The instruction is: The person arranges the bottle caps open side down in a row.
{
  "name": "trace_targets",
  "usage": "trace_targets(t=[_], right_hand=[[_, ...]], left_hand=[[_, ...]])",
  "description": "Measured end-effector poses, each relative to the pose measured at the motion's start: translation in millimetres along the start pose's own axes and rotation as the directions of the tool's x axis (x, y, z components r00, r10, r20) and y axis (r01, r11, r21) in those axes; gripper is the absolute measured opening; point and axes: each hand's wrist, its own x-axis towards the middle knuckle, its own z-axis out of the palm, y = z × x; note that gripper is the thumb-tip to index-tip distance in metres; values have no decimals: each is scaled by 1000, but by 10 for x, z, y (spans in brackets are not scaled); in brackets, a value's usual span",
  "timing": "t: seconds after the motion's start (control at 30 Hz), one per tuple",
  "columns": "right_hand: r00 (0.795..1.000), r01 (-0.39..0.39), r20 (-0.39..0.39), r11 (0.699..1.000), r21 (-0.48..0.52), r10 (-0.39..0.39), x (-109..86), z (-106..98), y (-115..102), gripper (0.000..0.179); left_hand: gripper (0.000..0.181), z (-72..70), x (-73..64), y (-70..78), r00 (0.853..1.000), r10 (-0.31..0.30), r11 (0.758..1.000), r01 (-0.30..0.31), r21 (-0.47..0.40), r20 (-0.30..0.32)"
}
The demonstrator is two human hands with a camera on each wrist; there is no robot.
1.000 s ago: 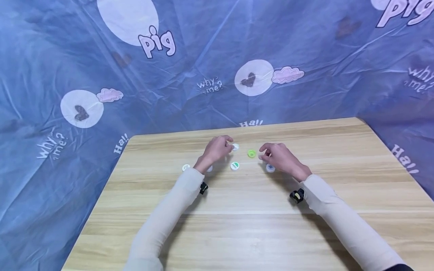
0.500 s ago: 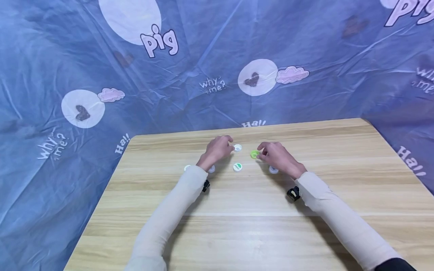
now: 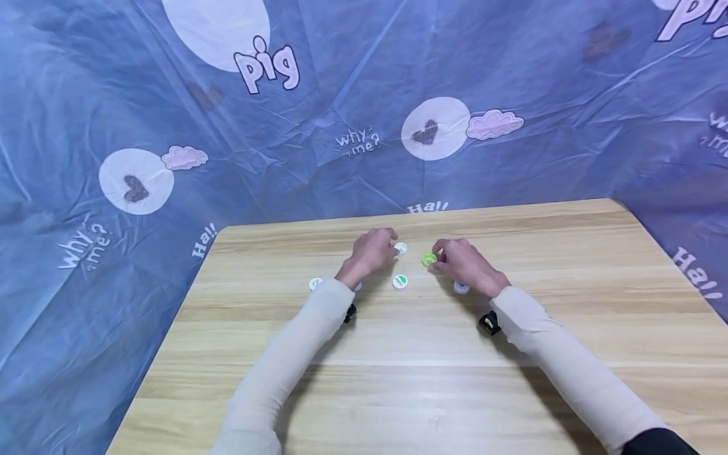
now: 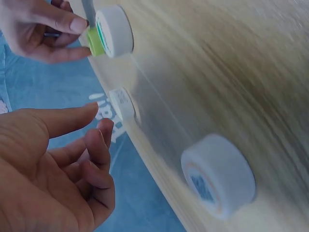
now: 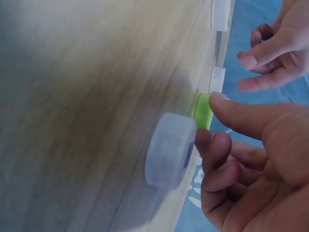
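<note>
Several round bottle caps lie on the wooden table. A lime-green cap (image 3: 429, 260) sits near the back, and my right hand (image 3: 465, 264) pinches it between thumb and fingers; the green cap (image 5: 203, 111) still lies at table level. My left hand (image 3: 372, 251) hovers beside a white cap (image 3: 400, 248), its thumb and loosely bent fingers parted. In the left wrist view, a small gap separates the left hand (image 4: 58, 164) from that white cap (image 4: 122, 104).
Nearer me lie a white cap with a green print (image 3: 400, 282), another white cap (image 3: 315, 284) at the left, and a white cap with a blue print (image 3: 461, 287) under the right wrist. One more is mostly hidden by the left wrist. A blue printed cloth (image 3: 307, 170) hangs behind the table (image 3: 398, 398).
My right hand has moved left onto the green cap and now pinches it. The left hand has shifted slightly right, staying beside the white cap.
</note>
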Motion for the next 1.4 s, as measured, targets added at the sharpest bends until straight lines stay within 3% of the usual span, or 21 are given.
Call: trace_targets(t=[0.33,1.1,1.4], right_hand=[[999,32,15,999,-10,-32,58,31,38,21],[998,69,15,998,16,-69,55,78,22,20],[995,99,-22,995,24,-98,3,21,-37,23]], left_hand=[[33,171,48,174,988,128,989,-134,66,87],[30,279,68,259,984,147,989,-150,17,104],[24,221,22,266,978,198,980,-197,-27,56]])
